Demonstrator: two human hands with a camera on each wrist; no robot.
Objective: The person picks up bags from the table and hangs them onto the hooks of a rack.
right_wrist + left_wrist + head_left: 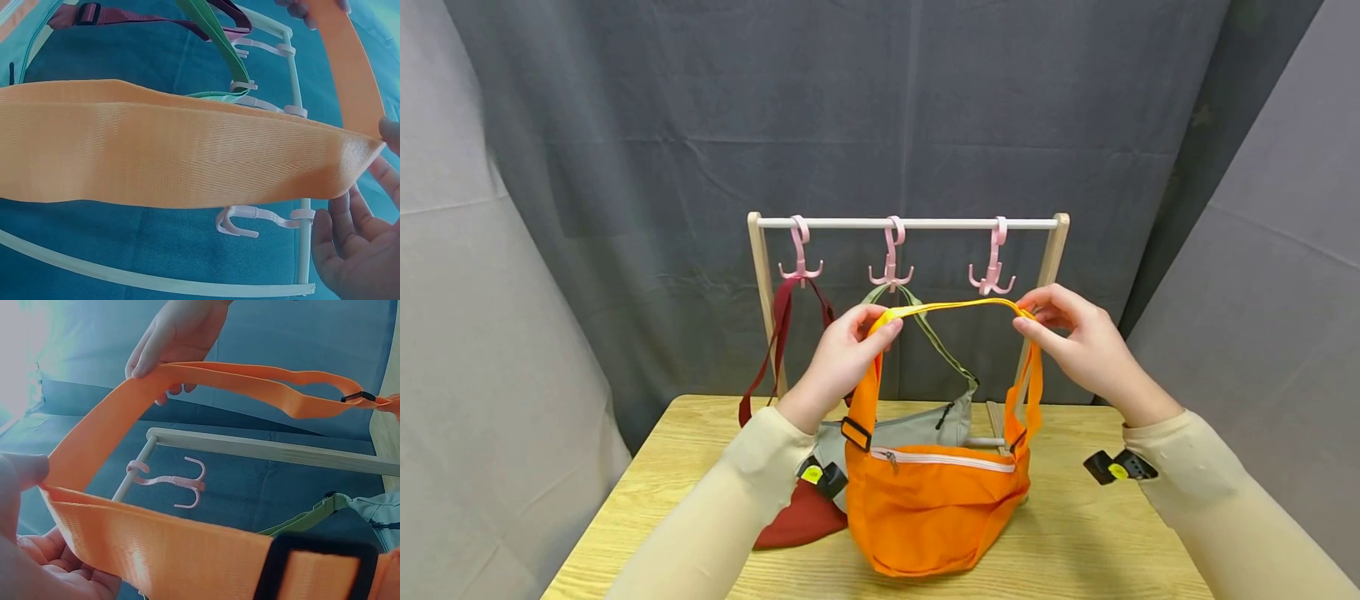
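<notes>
An orange bag (pixel 936 508) with a white zipper hangs by its strap (pixel 958 305) in front of the rack, overlapping the table in the head view. My left hand (pixel 848 346) pinches the strap at its left bend, above a black buckle (pixel 856 433). At the right bend, my right hand (pixel 1071 333) pinches the same strap between thumb and fingers. Between the two hands the strap runs nearly level, just below the right pink hook (pixel 992 262). The right wrist view shows the strap (pixel 187 153) folded at the right fingertips.
A white bar (pixel 850 223) on wooden posts carries pink hooks. From the left hook hangs a dark red bag (pixel 801 517), from the middle hook (pixel 891 258) a grey-green bag (pixel 955 423). Both are partly hidden. Wooden table (pixel 1120 533) below; grey curtain (pixel 880 100) behind.
</notes>
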